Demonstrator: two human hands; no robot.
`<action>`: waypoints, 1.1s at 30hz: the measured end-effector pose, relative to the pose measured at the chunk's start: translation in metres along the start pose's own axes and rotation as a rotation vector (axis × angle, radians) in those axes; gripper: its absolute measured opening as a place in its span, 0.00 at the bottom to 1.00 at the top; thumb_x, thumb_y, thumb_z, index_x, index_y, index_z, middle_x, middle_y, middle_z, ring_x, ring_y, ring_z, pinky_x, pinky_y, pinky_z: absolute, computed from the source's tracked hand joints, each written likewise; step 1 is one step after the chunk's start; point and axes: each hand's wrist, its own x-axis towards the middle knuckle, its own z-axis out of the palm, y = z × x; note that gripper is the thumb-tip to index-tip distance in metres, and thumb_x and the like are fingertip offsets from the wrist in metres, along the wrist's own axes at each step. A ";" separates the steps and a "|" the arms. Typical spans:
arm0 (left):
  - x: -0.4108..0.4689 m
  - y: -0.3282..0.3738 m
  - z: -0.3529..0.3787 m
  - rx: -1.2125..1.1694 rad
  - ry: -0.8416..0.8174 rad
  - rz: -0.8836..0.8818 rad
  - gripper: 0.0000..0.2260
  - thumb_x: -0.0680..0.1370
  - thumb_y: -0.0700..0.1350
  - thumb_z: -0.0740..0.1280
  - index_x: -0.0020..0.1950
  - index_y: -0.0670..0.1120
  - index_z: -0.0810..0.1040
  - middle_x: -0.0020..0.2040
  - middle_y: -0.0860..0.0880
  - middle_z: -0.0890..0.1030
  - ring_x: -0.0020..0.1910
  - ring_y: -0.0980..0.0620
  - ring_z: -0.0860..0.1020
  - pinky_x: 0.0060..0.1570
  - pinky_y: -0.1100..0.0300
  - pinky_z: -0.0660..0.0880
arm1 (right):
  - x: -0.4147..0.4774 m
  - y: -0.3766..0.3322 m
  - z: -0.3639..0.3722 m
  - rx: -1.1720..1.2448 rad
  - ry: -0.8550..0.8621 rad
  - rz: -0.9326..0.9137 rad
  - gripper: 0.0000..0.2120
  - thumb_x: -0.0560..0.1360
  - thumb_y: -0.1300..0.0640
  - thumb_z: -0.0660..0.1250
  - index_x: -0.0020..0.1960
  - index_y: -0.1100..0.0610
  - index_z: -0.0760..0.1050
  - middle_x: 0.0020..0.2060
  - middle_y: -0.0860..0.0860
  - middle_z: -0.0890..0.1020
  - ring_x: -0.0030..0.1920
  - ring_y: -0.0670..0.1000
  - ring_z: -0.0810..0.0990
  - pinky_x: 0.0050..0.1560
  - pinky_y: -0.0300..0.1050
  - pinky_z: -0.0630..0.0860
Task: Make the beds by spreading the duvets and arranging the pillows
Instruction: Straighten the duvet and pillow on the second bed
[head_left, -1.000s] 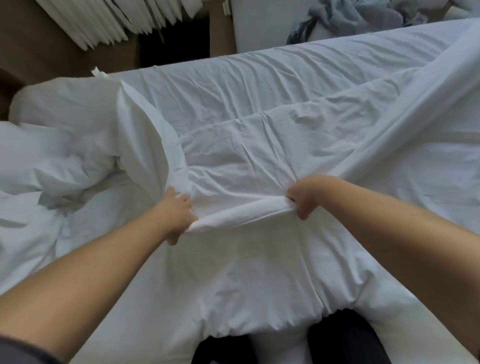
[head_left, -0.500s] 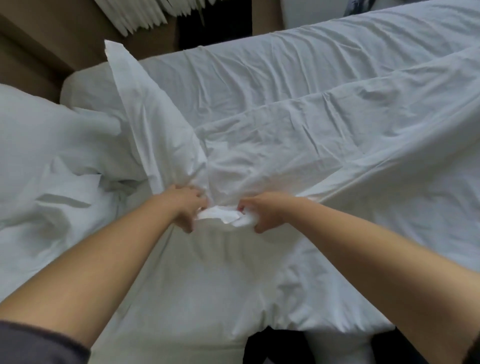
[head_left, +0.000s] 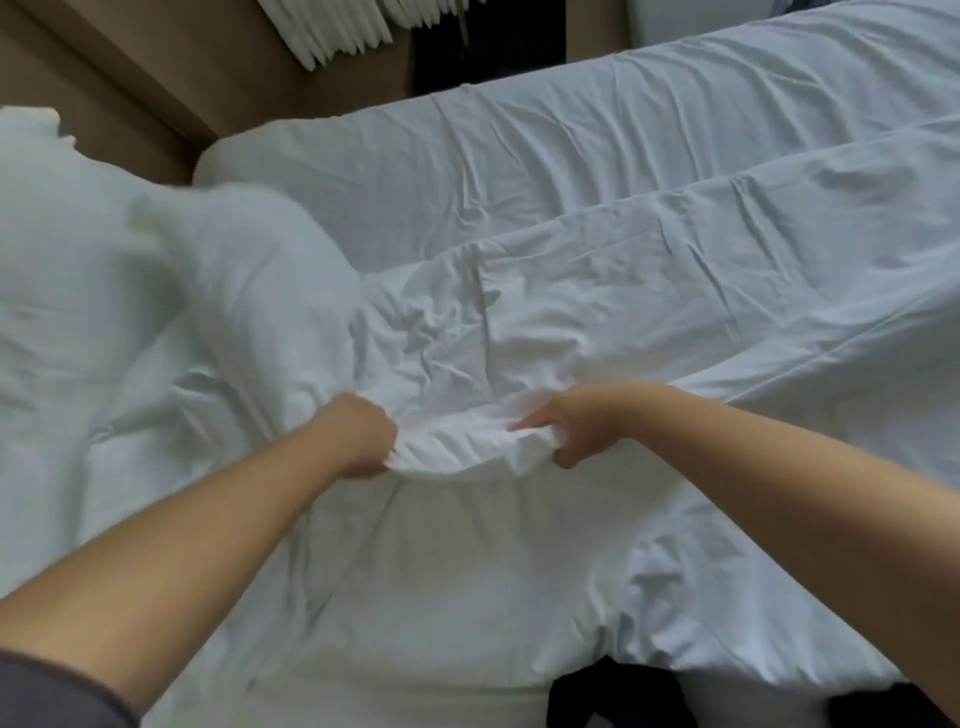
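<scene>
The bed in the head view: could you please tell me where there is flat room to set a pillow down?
Free: the flat sheet strip between the far bed edge and the duvet, and the smooth stretch nearer than the left hand and right hand. Crowded: the bunched heap at left and the fold both hands grip.

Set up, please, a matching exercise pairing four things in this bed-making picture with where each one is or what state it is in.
Things
1. crumpled white duvet
2. white hanging blind slats
3. grey fabric sleeve
4. black cloth patch

Place or state
A. bottom-left corner
B. top edge of the view
C. gripped by the left hand and the right hand
D. bottom edge, right of centre

Pairs: 1-C, 2-B, 3-A, 4-D
</scene>
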 end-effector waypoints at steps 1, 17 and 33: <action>-0.008 0.008 0.012 -0.025 -0.029 0.025 0.15 0.79 0.51 0.59 0.62 0.48 0.75 0.60 0.47 0.79 0.59 0.46 0.78 0.55 0.55 0.73 | -0.001 -0.004 0.000 -0.015 -0.037 -0.003 0.33 0.73 0.56 0.68 0.75 0.41 0.63 0.71 0.48 0.71 0.67 0.52 0.71 0.63 0.39 0.66; -0.047 -0.098 0.051 -0.184 0.808 -0.452 0.16 0.61 0.28 0.68 0.48 0.37 0.74 0.36 0.37 0.76 0.33 0.37 0.77 0.49 0.42 0.76 | 0.001 -0.032 -0.006 0.102 0.090 0.006 0.29 0.73 0.60 0.60 0.70 0.40 0.69 0.65 0.48 0.77 0.62 0.52 0.74 0.59 0.40 0.70; -0.117 -0.016 0.166 -0.825 0.358 -1.009 0.52 0.63 0.67 0.73 0.78 0.46 0.54 0.79 0.40 0.50 0.77 0.37 0.51 0.65 0.28 0.55 | 0.096 -0.181 -0.039 0.452 0.544 -0.011 0.48 0.66 0.34 0.72 0.76 0.45 0.51 0.69 0.56 0.64 0.69 0.58 0.65 0.66 0.55 0.68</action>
